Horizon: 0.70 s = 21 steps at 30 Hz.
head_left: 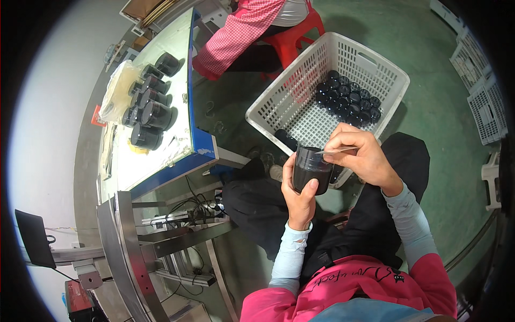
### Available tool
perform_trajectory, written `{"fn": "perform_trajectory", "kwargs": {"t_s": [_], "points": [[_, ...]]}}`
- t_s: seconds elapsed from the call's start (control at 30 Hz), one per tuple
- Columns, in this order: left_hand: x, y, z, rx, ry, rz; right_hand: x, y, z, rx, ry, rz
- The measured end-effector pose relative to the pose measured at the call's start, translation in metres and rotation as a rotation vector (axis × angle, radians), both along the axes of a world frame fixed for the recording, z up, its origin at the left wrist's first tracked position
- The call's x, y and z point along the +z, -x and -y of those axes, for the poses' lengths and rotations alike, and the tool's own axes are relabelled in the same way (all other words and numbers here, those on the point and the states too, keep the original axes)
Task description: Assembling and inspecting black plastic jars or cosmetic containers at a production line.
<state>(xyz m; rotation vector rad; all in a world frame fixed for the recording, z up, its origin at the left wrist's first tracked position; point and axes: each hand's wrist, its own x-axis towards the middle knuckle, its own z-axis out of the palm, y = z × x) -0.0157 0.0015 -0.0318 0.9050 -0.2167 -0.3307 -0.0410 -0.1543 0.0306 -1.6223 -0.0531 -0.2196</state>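
Jar (312, 173) just right of frame centre, left hand (299, 199) wrapped round it, decent steady grip. Right hand (362, 154) pinching thin strip (343, 148) by jar's top. Imo keep jar still, strip flat, pressure light, avoids scuffs.

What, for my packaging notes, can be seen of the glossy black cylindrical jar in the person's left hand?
The glossy black cylindrical jar looks like plastic or glass, with a shiny greyish upper band above a darker body. It appears roughly upright, overlapping the pale grey perforated crate in view. The left hand grips it, thumb across its lower front. The right hand holds a thin pale flat piece near its upper edge; contact is unclear, as is any lid.
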Motion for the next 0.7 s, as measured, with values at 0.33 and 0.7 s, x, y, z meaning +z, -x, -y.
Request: {"fn": "perform_trajectory", "kwargs": {"t_s": [0.33, 0.7], "points": [[0.002, -0.008, 0.003, 0.001, 0.038, -0.003, 0.007, -0.005, 0.009, -0.025, -0.059, -0.02], [0.037, -0.054, -0.027, -0.173, 0.632, -0.45, -0.029, -0.004, 0.086, -0.274, -0.398, -0.066]]}}
